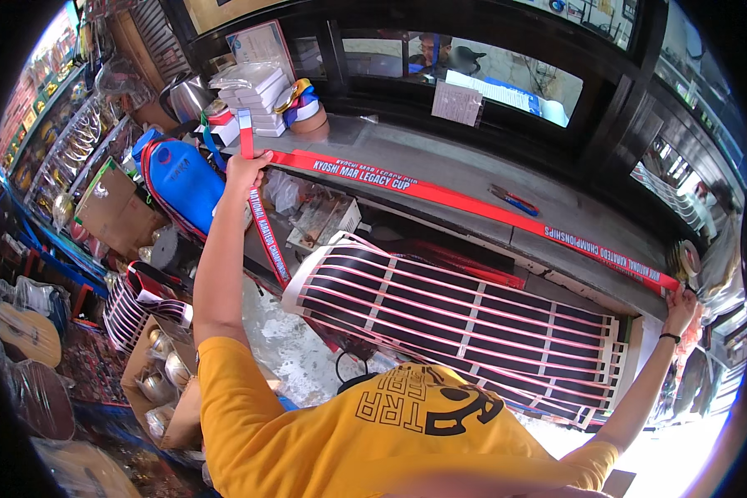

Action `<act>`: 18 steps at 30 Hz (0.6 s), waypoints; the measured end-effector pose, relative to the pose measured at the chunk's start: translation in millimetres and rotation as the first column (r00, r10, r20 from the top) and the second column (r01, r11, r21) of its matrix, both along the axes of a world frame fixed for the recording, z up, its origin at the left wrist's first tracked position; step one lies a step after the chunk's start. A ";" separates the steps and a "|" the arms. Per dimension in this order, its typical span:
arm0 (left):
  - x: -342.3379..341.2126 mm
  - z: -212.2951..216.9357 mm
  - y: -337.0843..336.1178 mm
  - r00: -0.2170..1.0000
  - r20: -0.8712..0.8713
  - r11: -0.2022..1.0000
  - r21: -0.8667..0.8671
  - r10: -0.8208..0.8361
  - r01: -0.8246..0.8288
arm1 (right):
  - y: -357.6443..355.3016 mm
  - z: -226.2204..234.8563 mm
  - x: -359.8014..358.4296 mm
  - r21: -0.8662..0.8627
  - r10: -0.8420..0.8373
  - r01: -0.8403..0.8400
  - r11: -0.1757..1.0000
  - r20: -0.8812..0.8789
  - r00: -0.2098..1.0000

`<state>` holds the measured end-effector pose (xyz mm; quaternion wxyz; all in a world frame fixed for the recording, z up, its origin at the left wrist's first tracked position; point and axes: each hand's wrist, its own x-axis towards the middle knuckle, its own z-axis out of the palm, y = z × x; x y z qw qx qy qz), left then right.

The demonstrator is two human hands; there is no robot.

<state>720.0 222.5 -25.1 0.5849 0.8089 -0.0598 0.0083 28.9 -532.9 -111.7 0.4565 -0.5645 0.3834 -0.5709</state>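
A long red ribbon [465,197] with white lettering is stretched taut over the grey counter, slanting from upper left to lower right. My left hand [247,170] is closed on it near the counter's left part. From that hand one end of the ribbon sticks up, and a further length hangs down below toward the dark sheet. At the far right, my right hand [681,309] pinches the ribbon's other end. On the counter just beyond the ribbon lies a small hand tool [515,200] with red and blue handles.
A dark sheet [465,311] crossed by pale, pink-edged strips lies nearer than the counter [390,148]. White boxes [256,93] are stacked at the back left, beside a blue bag [178,178]. Tape rolls [684,259] stand near my right hand. A cardboard box [159,386] holds wrapped metallic items.
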 end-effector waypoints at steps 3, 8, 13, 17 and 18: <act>10.3 -9.7 -15.2 0.998 0.050 0.998 0.033 0.046 -0.047 | -10.4 -3.0 6.6 -0.232 -0.168 0.095 0.968 -0.320 0.933; 24.1 -20.3 -30.1 0.986 0.139 0.990 0.098 0.091 -0.106 | -17.0 -4.5 15.1 -0.374 -0.306 0.125 0.919 -0.476 0.824; 29.6 -23.6 -34.8 0.992 0.114 0.991 0.117 0.055 -0.069 | -14.2 -3.7 20.5 -0.566 -0.515 0.154 0.810 -0.561 0.648; 33.4 -26.8 -38.1 0.986 0.135 0.978 0.170 0.098 -0.120 | -7.4 0.6 23.9 -0.575 -0.514 0.156 0.803 -0.536 0.670; 35.3 -28.0 -38.7 0.985 0.134 0.976 0.172 0.109 -0.132 | -6.2 3.1 25.4 -0.557 -0.500 0.155 0.816 -0.545 0.673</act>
